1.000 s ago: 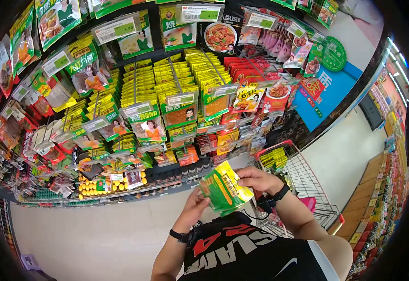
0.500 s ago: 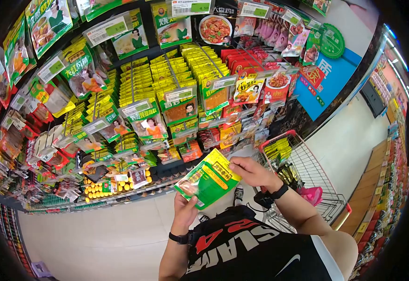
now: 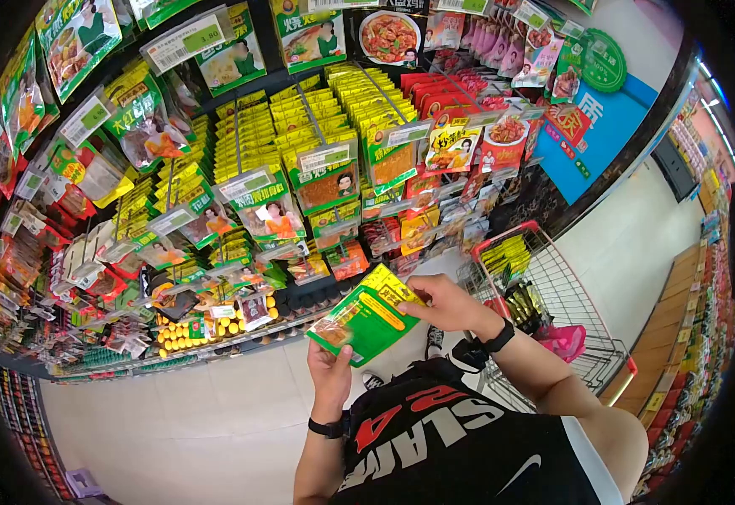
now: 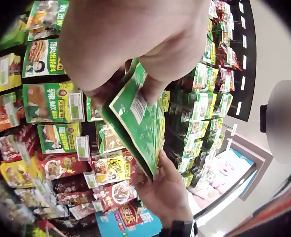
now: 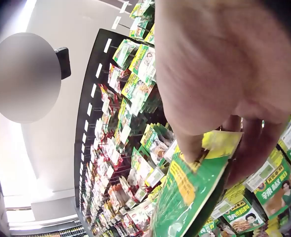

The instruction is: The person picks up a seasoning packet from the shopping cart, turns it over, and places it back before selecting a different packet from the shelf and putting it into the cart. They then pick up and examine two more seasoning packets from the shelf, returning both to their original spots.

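Observation:
Both hands hold a green and yellow seasoning packet (image 3: 367, 318) in front of the body, its printed face tilted up. My left hand (image 3: 330, 370) pinches the lower left corner, thumb on top. At the opposite, yellow end, my right hand (image 3: 445, 305) pinches the edge. In the left wrist view the green packet (image 4: 134, 116) shows two layers with a dark gap along the edge, and a white barcode lies beside the left thumb. The right wrist view shows the right thumb lying over the yellow band of the packet (image 5: 192, 190).
Ahead stands a rack of hanging seasoning packets (image 3: 300, 143) with price tags. A wire shopping cart (image 3: 582, 303) stands at the right, holding yellow packets (image 3: 506, 255) and a pink bag (image 3: 562, 342). Farther right runs another stocked shelf (image 3: 679, 362). Pale floor tiles (image 3: 157, 421) stretch out at the left.
The packet has turned from a steep, blurred slant to lie broad and flatter between the hands. Both hands have shifted slightly left and up, still gripping it. The cart shows more fully.

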Action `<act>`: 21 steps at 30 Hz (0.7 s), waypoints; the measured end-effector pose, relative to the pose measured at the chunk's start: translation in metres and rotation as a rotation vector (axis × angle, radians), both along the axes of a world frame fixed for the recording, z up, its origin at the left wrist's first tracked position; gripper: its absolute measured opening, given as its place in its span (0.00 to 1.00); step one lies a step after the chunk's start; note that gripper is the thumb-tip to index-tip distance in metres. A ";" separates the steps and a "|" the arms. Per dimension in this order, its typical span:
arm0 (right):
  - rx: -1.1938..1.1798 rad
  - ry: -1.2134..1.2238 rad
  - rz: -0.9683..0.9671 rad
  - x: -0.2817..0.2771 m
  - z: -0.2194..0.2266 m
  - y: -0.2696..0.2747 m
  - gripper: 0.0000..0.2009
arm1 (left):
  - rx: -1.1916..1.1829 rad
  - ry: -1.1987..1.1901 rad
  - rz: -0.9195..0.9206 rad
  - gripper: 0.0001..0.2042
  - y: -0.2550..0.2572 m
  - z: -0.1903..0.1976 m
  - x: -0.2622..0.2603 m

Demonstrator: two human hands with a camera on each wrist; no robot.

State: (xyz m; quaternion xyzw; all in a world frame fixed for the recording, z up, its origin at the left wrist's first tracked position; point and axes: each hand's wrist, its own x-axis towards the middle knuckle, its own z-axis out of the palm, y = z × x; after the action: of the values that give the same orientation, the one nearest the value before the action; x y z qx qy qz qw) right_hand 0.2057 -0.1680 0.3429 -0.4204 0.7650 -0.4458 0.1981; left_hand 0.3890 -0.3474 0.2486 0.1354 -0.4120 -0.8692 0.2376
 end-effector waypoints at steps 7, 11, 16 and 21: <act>-0.061 0.006 -0.028 -0.001 -0.010 -0.007 0.13 | -0.045 -0.044 0.020 0.28 -0.002 0.001 0.003; -0.082 -0.049 -0.039 -0.002 -0.017 -0.006 0.10 | -0.048 -0.040 0.013 0.27 -0.003 -0.001 0.002; -0.136 -0.132 -0.063 -0.003 -0.023 -0.006 0.08 | -0.060 -0.051 0.008 0.27 -0.005 -0.003 0.001; -0.187 -0.285 -0.131 -0.004 -0.030 -0.005 0.05 | -0.033 -0.039 -0.006 0.28 -0.007 -0.008 0.001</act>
State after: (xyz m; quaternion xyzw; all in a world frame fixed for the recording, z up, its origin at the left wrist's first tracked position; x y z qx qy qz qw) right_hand 0.2019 -0.1735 0.3132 -0.3188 0.7101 -0.5820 0.2353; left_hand 0.3901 -0.3541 0.2406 0.1472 -0.4314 -0.8601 0.2289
